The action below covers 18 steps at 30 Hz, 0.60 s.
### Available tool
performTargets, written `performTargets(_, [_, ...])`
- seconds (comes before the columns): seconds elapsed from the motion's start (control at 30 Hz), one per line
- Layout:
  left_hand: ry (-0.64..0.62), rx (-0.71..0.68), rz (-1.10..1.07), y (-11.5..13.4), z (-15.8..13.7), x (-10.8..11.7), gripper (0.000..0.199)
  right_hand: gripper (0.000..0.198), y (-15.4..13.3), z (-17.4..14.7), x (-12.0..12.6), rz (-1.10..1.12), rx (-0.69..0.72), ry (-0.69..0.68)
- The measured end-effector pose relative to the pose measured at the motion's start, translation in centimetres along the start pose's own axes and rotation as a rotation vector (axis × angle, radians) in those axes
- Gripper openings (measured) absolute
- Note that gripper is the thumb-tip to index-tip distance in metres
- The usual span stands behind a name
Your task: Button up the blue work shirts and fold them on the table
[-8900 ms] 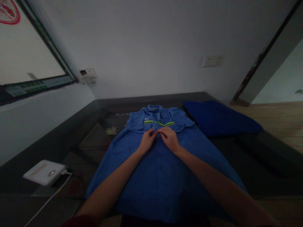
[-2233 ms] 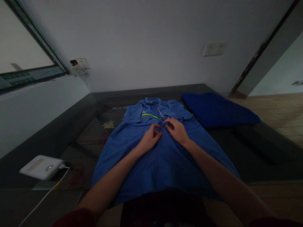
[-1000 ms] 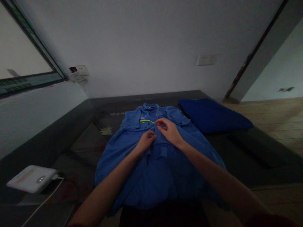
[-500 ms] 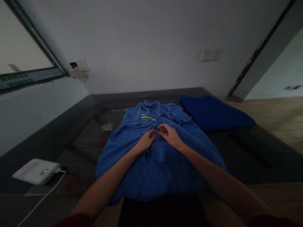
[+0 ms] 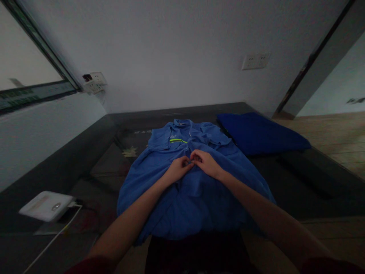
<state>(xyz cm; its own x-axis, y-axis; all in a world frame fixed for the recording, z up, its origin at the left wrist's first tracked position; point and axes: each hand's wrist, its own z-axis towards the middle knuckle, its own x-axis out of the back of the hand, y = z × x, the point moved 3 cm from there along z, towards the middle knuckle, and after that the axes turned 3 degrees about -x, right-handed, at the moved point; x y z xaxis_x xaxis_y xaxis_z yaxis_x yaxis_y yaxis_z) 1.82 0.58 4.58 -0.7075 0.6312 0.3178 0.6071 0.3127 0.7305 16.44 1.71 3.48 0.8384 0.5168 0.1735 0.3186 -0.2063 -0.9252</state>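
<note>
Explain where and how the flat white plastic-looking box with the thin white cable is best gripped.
Probably pinch the white box across its near and far edges, coming from above: its broad face lies upward, and the white cable enters its right side, which should stay unpressed.

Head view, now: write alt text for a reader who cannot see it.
A person's left hand and right hand meet at the front of a blue garment spread on a dark table. A white device with a cable lies left, a deeper blue cloth right.

blue garment [image 5: 196,188] with a yellow-green chest stripe [image 5: 177,140]
</note>
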Motion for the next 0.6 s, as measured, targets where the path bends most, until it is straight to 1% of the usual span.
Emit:
performTargets(0.13, [-0.027,0.001,0.052,-0.28,0.06,0.22,0.029,0.01,0.16,0.17,-0.04,0.1,-0.004,-0.071])
performTargets(0.2, [-0.028,0.003,0.072,-0.42,0.1,0.26,0.027,0.009,0.25,0.19,-0.06,0.118,-0.004,-0.08])
performTargets(0.33, [-0.033,0.0,0.052,-0.38,0.15,0.31,0.026,0.01,0.13,0.16,0.13,0.099,0.007,-0.043])
performTargets(0.47, [0.011,-0.028,-0.028,-0.13,0.19,0.53,0.025,0.008,-0.27,0.15,0.59,0.095,0.002,0.01])
performTargets(0.6, [0.029,-0.012,-0.139,-0.33,0.21,0.35,0.025,0.012,-0.66,0.05,0.69,-0.014,0.059,0.068])
